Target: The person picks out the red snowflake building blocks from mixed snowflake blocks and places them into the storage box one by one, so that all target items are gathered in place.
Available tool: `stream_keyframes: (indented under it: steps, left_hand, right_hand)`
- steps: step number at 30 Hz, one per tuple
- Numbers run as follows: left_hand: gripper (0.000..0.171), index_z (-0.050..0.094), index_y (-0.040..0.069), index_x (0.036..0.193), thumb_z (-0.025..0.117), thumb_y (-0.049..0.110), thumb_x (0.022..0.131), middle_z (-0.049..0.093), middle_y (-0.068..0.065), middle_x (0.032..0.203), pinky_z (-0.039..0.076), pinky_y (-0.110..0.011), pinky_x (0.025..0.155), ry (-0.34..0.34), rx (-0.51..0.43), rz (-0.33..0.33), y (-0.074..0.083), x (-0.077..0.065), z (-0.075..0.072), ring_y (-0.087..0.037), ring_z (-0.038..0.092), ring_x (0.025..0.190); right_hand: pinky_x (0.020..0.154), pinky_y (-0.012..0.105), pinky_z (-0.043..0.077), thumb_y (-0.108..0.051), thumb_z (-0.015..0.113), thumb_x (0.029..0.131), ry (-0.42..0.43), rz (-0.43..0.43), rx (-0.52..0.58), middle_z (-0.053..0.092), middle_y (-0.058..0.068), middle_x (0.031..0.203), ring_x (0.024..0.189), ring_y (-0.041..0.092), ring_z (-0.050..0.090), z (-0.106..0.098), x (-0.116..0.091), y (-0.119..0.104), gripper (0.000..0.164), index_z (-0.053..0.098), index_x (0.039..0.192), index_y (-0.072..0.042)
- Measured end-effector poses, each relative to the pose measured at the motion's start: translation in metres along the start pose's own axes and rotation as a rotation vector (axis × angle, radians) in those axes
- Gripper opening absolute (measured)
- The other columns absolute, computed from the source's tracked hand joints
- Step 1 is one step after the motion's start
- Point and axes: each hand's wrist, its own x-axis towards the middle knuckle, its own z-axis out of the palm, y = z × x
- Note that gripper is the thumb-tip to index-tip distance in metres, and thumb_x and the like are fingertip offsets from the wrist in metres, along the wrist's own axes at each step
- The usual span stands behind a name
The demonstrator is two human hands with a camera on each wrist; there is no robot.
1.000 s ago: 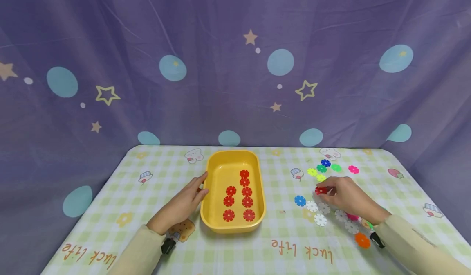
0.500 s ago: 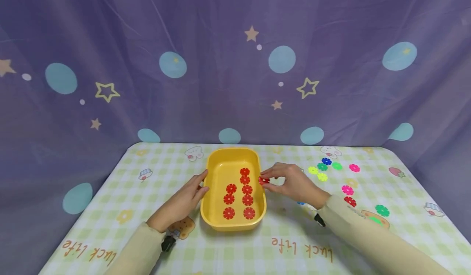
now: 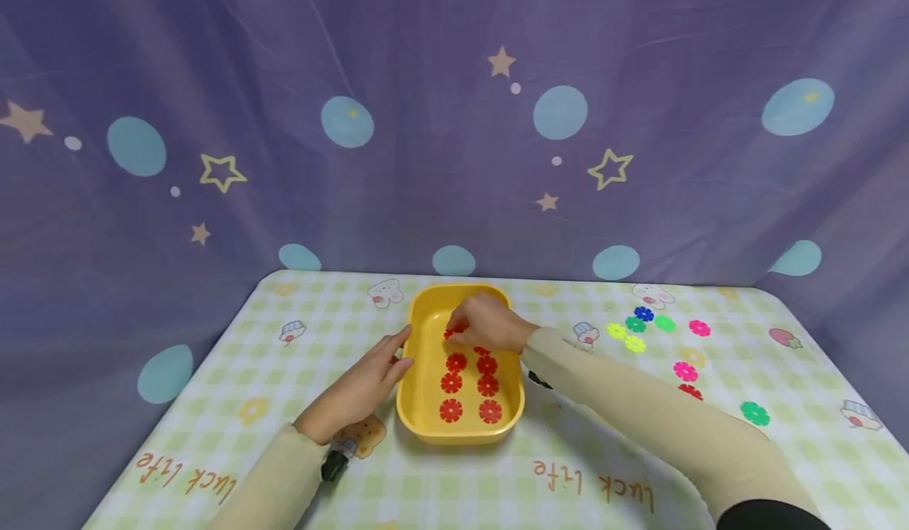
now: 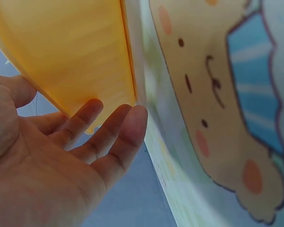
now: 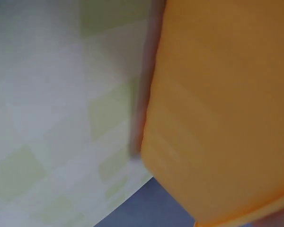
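Note:
A yellow plastic tray (image 3: 419,396) holds several red snowflake discs (image 3: 450,382) in two columns. My left hand (image 3: 358,392) rests against its left rim. In the left wrist view, the left hand's fingers (image 4: 120,137) are loosely spread along the tray's outer wall (image 4: 71,52), with the thumb at the rim. Reaching over the right rim, my right hand (image 3: 490,323) is inside the tray and pinches a red snowflake disc (image 3: 450,333) above the left column. The hand partly hides the top of the right column. The right wrist view shows mostly the tray's outer wall (image 5: 222,94).
On the right of the checked tablecloth (image 3: 568,506) lie loose discs: a dark blue disc (image 3: 644,314), yellow discs (image 3: 634,344), pink discs (image 3: 685,371), a red disc (image 3: 690,391) and green discs (image 3: 755,413). The right sleeve (image 3: 639,404) hides part of this area. A purple curtain (image 3: 398,199) hangs behind.
My right hand has carried the red disc leftward from the loose discs, over the tray's right rim and into the tray. The left hand stays at the left rim.

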Motion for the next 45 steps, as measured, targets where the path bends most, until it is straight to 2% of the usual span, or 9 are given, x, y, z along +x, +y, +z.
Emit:
stream_keyframes:
  steps: [8, 15, 18, 21, 27, 31, 35, 40, 45]
  left_hand:
    - [0.056, 0.022, 0.008, 0.151, 0.043, 0.026, 0.103, 0.042, -0.011, 0.139, 0.044, -0.039, 0.093, -0.006, 0.003, -0.009, 0.001, 0.002, -0.001, -0.016, 0.054, 0.107]
    - [0.056, 0.022, 0.009, 0.151, 0.043, 0.027, 0.103, 0.04, -0.011, 0.142, 0.044, -0.039, 0.093, -0.001, 0.009, -0.028, 0.001, 0.001, 0.001, -0.016, 0.054, 0.107]
    - [0.056, 0.023, 0.008, 0.151, 0.043, 0.026, 0.103, 0.041, -0.011, 0.141, 0.044, -0.039, 0.093, 0.001, 0.009, -0.022, 0.001, 0.002, 0.002, -0.016, 0.054, 0.107]
    - [0.055, 0.023, 0.007, 0.151, 0.043, 0.025, 0.103, 0.042, -0.01, 0.14, 0.045, -0.038, 0.093, 0.006, 0.004, -0.01, 0.0, 0.002, 0.002, -0.016, 0.054, 0.107]
    - [0.056, 0.021, 0.009, 0.151, 0.042, 0.028, 0.103, 0.044, -0.008, 0.137, 0.046, -0.035, 0.09, 0.006, 0.004, -0.01, -0.001, 0.002, 0.003, -0.013, 0.054, 0.105]
    - [0.056, 0.021, 0.01, 0.152, 0.042, 0.028, 0.103, 0.042, -0.007, 0.139, 0.045, -0.037, 0.092, 0.01, 0.001, -0.018, -0.002, 0.001, 0.003, -0.014, 0.054, 0.107]
    - [0.056, 0.021, 0.011, 0.152, 0.042, 0.029, 0.103, 0.042, -0.007, 0.14, 0.044, -0.038, 0.094, 0.005, -0.001, -0.02, -0.001, 0.001, 0.005, -0.014, 0.053, 0.108]
    - [0.058, 0.02, 0.01, 0.152, 0.04, 0.034, 0.103, 0.042, -0.009, 0.139, 0.042, -0.041, 0.095, -0.013, -0.01, -0.015, -0.001, 0.002, 0.005, -0.018, 0.052, 0.111]
    - [0.056, 0.02, 0.01, 0.152, 0.04, 0.029, 0.103, 0.043, -0.01, 0.138, 0.044, -0.04, 0.092, -0.005, -0.006, -0.019, -0.001, 0.004, 0.004, -0.017, 0.052, 0.108]
  right_hand:
    - [0.068, 0.018, 0.048, -0.022, 0.075, 0.084, -0.071, 0.059, -0.054, 0.07, -0.005, 0.084, 0.071, 0.007, 0.058, 0.007, 0.009, 0.003, 0.014, 0.077, 0.093, -0.011]
    - [0.083, 0.026, 0.048, -0.009, 0.063, 0.092, -0.139, -0.013, -0.053, 0.07, 0.0, 0.098, 0.089, 0.013, 0.062, 0.003, 0.001, 0.001, 0.014, 0.075, 0.097, -0.009]
    - [0.089, 0.029, 0.046, -0.008, 0.06, 0.093, -0.109, 0.022, 0.018, 0.068, 0.001, 0.107, 0.099, 0.015, 0.06, -0.006, -0.009, -0.003, 0.018, 0.073, 0.105, -0.008]
    - [0.091, 0.031, 0.046, -0.005, 0.056, 0.093, -0.013, 0.056, 0.088, 0.066, 0.002, 0.111, 0.103, 0.016, 0.058, -0.02, -0.024, -0.003, 0.021, 0.072, 0.107, -0.008]
    - [0.077, 0.032, 0.049, 0.003, 0.048, 0.094, 0.249, 0.05, 0.097, 0.065, 0.0, 0.1, 0.089, 0.015, 0.057, -0.058, -0.077, 0.019, 0.029, 0.072, 0.103, -0.01]
    - [0.075, 0.034, 0.049, 0.005, 0.046, 0.094, 0.305, 0.117, 0.042, 0.064, -0.001, 0.098, 0.088, 0.015, 0.057, -0.083, -0.129, 0.043, 0.032, 0.072, 0.102, -0.012]
    - [0.069, 0.033, 0.049, 0.003, 0.053, 0.091, 0.25, 0.259, -0.002, 0.065, 0.0, 0.099, 0.082, 0.016, 0.057, -0.096, -0.191, 0.071, 0.026, 0.072, 0.101, -0.011]
    - [0.063, 0.027, 0.049, 0.001, 0.065, 0.085, 0.063, 0.391, 0.045, 0.064, 0.001, 0.096, 0.079, 0.013, 0.054, -0.095, -0.262, 0.091, 0.018, 0.069, 0.101, -0.007]
    - [0.059, 0.026, 0.047, -0.004, 0.07, 0.083, -0.019, 0.445, 0.114, 0.06, -0.001, 0.089, 0.071, 0.012, 0.052, -0.079, -0.294, 0.098, 0.018, 0.067, 0.101, -0.005]
